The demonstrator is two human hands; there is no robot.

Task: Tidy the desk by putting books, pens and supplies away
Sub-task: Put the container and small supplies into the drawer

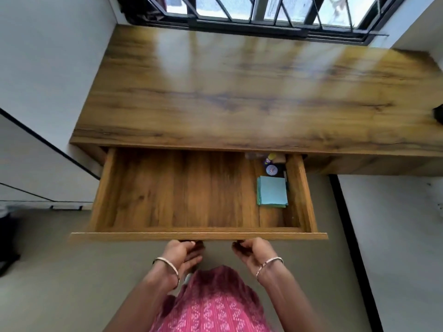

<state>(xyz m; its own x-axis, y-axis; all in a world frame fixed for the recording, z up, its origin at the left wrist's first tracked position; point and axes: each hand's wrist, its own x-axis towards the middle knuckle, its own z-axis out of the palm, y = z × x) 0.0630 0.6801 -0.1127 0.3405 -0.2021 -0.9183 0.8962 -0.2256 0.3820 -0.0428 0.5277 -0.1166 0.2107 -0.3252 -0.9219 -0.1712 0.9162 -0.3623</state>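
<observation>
A wooden drawer [199, 236] stands pulled out from under the wooden desk [239, 92]. Its right end holds a stack of turquoise paper squares [272, 190], a small round blue-lidded tin [271, 169] and a small bottle with a yellow cap [271, 158]. A dark pen [286, 179] lies along the right wall. My left hand [184, 254] and my right hand [251, 251] curl under the drawer's front panel, fingers hooked beneath its lower edge. The left and middle of the drawer hold nothing.
A barred window [263, 10] runs behind the desk. White walls close in on the left and right. A dark object [438, 115] pokes in at the desk's right edge. Grey floor lies below, with a dark shape [7, 236] at far left.
</observation>
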